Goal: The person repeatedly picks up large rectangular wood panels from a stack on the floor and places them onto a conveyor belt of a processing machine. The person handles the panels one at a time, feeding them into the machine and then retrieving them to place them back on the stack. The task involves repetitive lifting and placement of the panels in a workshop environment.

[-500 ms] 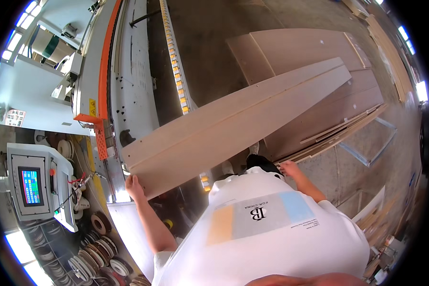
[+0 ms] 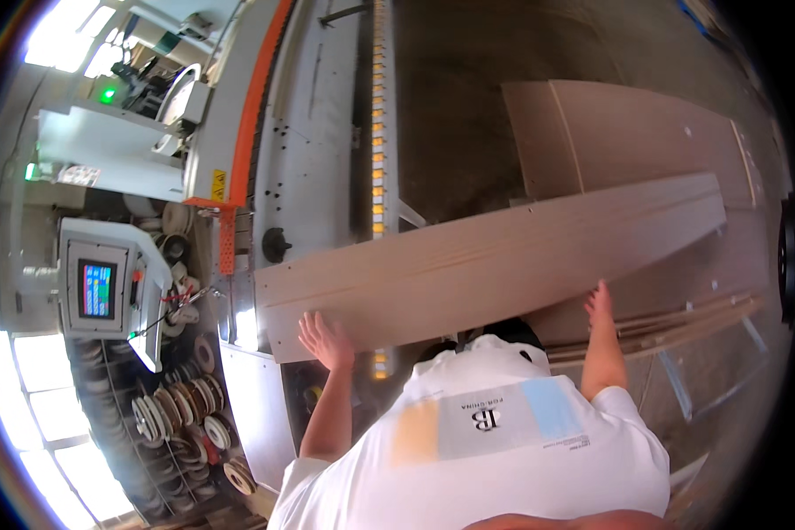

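A long brown wooden panel [image 2: 468,265] lies across in front of me, its left end on the bed of an edge-banding machine [image 2: 309,203]. My left hand [image 2: 327,342] rests palm down on the panel's near edge by that end, fingers spread. At the near edge farther right is my right hand [image 2: 599,305], its fingers stretched out. Whether its fingertips press the edge or only lie close to it, I cannot tell. Neither hand is wrapped round the board.
A yellow-and-white roller track [image 2: 379,132] runs along the machine. Larger brown boards [image 2: 645,124] lie beyond the panel at right, with narrow strips [image 2: 680,320] nearer. A control console [image 2: 106,283] and rolls of edge banding [image 2: 181,406] stand at left.
My left hand has let go of the panel's end corner and now lies flat farther in. My right hand has come up to the near edge. The panel sits more nearly level across my view.
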`<control>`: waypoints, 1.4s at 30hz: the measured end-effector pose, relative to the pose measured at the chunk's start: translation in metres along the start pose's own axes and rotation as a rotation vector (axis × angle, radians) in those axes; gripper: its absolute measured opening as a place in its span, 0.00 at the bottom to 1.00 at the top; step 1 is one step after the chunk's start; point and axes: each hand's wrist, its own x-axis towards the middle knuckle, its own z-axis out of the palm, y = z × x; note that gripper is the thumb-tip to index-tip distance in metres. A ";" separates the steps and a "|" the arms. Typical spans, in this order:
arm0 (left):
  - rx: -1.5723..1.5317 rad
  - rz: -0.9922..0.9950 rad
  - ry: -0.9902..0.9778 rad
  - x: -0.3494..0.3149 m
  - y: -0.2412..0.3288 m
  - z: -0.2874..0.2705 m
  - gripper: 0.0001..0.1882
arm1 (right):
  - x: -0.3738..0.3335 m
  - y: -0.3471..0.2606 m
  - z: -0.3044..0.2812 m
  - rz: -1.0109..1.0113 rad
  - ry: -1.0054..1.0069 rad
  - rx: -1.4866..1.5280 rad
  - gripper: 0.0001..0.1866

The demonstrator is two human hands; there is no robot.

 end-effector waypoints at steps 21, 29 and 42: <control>-0.021 -0.145 -0.045 0.022 0.012 -0.009 0.30 | -0.009 -0.067 -0.007 0.189 0.114 0.291 0.36; -0.103 -0.086 0.014 0.056 -0.040 0.003 0.27 | -0.029 -0.022 -0.047 0.182 -0.020 0.204 0.44; -0.198 -1.092 0.064 0.152 -0.127 0.057 0.49 | -0.187 -0.004 0.066 0.256 -0.045 0.395 0.30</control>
